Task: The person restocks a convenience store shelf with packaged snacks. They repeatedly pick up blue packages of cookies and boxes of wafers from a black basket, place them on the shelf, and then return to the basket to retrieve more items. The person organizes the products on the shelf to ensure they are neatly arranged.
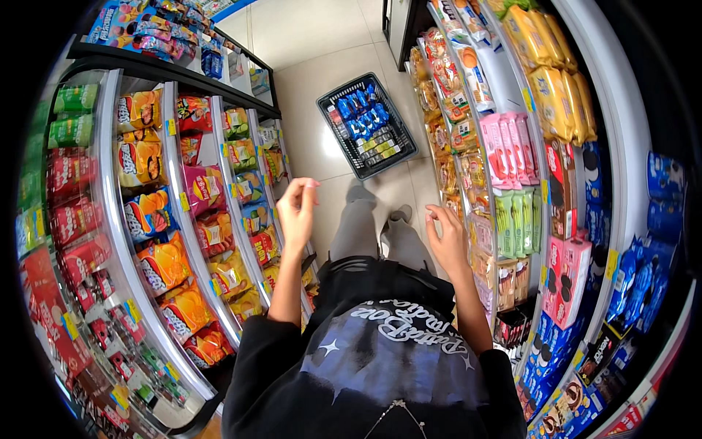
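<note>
My left hand [298, 211] is raised in front of the snack shelves on the left, its fingers loosely bent and nothing in it. On the other side, my right hand [447, 236] hovers beside the right shelves, fingers slightly curled and apart, also holding nothing. Ahead of my feet a dark plastic shopping basket [323, 101] stands on the tiled floor. Inside it lie several blue packets [364, 112], and several clear-sided packs with yellow-green labels [378, 147] are nearer me. Neither hand touches the basket.
Bagged chips [164, 263] fill the tilted left shelves, with cans [74, 175] farther left. On the right are pink packets [507, 148], green packets [515, 222], yellow bags [548, 99] and cookie boxes [565, 280]. A tiled aisle [318, 33] runs between the shelves.
</note>
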`<act>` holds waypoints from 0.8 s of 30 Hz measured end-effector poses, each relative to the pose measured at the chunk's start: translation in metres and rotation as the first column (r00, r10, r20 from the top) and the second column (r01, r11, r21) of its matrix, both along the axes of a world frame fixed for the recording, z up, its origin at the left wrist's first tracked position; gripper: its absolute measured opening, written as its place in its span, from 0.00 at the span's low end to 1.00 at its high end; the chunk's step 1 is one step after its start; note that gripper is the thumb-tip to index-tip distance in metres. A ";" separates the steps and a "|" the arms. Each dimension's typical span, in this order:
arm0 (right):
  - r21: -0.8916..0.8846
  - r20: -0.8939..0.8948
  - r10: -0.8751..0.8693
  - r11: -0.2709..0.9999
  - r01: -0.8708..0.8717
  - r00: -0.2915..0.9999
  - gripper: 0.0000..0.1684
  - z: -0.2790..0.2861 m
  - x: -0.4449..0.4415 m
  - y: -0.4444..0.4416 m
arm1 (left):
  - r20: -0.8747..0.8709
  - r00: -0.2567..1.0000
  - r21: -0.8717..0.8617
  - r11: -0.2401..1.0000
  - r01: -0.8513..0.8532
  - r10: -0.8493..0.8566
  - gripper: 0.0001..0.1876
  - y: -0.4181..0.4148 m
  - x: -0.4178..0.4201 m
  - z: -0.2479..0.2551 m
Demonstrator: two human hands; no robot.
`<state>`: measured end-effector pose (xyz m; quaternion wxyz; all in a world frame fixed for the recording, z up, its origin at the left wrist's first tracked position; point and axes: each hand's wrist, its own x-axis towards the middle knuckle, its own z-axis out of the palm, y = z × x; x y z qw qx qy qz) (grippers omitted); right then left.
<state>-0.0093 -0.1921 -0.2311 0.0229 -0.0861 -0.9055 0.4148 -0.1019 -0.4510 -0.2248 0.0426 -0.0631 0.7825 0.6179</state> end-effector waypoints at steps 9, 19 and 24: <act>-0.126 0.300 -0.199 0.961 0.246 0.933 0.10 -0.224 -0.070 0.002 | 0.304 0.947 -0.027 0.992 0.120 -0.107 0.11 -0.006 -0.111 -0.200; -0.016 0.479 0.018 1.000 -0.012 0.878 0.16 -0.499 -0.230 -0.026 | 0.404 0.914 -0.191 0.980 0.056 0.026 0.18 0.029 -0.189 -0.533; -0.089 0.499 0.083 0.995 -0.044 0.863 0.17 -0.624 -0.286 -0.043 | 0.500 0.856 -0.196 0.946 0.257 -0.129 0.20 0.067 -0.226 -0.622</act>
